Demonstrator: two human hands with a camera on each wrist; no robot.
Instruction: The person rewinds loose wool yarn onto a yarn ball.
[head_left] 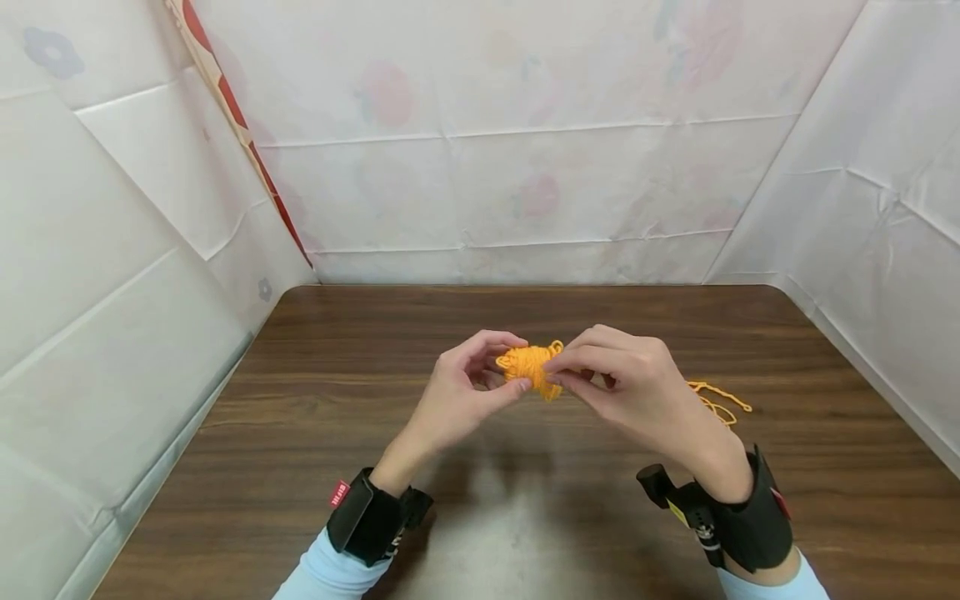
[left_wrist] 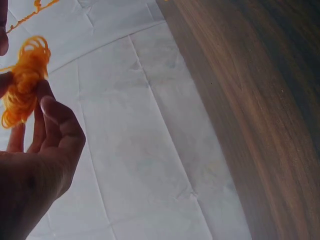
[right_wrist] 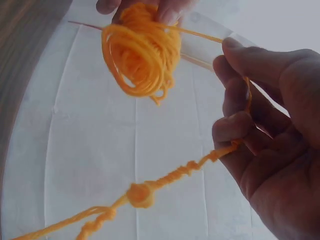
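Orange yarn ball (head_left: pixel 528 367): 1, 2 hands.

Head cam sits high, looks fwd and down over the table (head_left: pixel 525 517) toward the 12 o'clock wall; mid-range, both hands centre frame. Left wrist cam is v. close behind the left hand (left_wrist: pixel 35 170), which fills its 7 o'clock corner; it looks past the fingers at the white sheeting, table edge running along the 3 o'clock side. Right wrist cam is also v. close, right hand (right_wrist: pixel 270 130) at 3–5 o'clock, facing the sheeting. All three views share the yarn ball (head_left: pixel 528 368) (left_wrist: pixel 22 87) (right_wrist: pixel 142 50): top left in left wrist view, 12 o'clock in right wrist view.
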